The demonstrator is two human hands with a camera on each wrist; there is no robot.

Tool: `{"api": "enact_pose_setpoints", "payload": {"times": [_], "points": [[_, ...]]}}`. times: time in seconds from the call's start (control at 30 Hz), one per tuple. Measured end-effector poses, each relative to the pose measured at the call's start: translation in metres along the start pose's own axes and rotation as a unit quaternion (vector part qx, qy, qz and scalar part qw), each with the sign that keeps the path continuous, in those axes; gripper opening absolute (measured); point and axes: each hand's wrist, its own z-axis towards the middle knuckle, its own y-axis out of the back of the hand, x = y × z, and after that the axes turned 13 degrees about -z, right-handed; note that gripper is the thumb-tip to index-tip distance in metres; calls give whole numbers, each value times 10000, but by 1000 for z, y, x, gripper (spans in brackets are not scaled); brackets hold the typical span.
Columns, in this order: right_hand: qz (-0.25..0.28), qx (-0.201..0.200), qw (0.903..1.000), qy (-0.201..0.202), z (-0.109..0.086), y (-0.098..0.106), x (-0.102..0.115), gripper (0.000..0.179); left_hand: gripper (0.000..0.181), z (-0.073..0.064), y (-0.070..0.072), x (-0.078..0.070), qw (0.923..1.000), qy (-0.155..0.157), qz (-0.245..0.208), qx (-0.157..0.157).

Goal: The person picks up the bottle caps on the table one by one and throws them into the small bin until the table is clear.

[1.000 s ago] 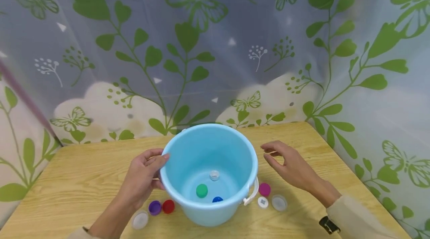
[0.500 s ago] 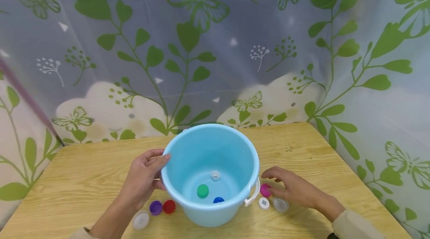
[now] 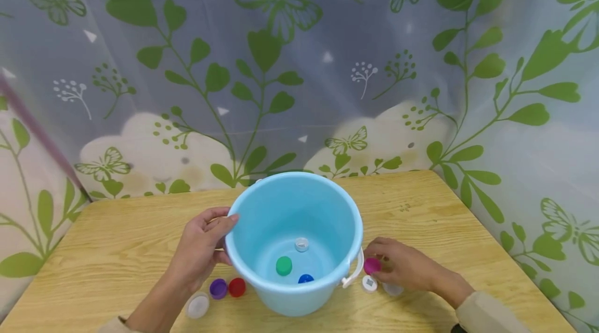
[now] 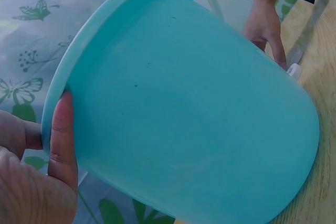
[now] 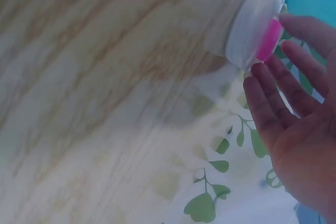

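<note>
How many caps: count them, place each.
9. Inside the bucket: whitish cap, green cap, blue cap. Left of it: purple cap, red cap, white cap. Right: pink cap at the right hand, code-marked cap, translucent cap partly behind that hand. The bucket may hide more.

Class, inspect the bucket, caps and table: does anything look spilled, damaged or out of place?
Nothing stands out. The light blue bucket shows no crack, its white handle hangs at one side, the purple cap and red cap lie beside it on the table, and no spill is in sight.

A light-blue bucket (image 3: 292, 218) stands open-topped — a small magenta cap (image 3: 372, 266) just beside it.
</note>
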Motion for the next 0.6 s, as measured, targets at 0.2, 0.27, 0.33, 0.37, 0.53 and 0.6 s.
{"api": "enact_pose_setpoints", "payload": {"times": [0.2,0.27,0.33,0.37,0.53,0.6], "points": [[-71,32,9997,220,3,-3,-3,13,38,0,0,0,10000,4,-77,6],[-43,-31,9995,316,3,-5,-3,13,38,0,0,0,9999,-8,-102,13],[-64,-117,9993,360,3,-6,-3,13,38,0,0,0,9999,-23,-101,25],[-64,-166,9991,389,3,-6,-4,13,38,0,0,0,9999,-28,-99,27],[41,-197,9996,177,2,-9,-3,16,38,0,0,0,9999,-34,-128,32],[113,-149,9998,43,2,-10,-2,16,38,0,1,1,9999,-31,-152,33]]}}
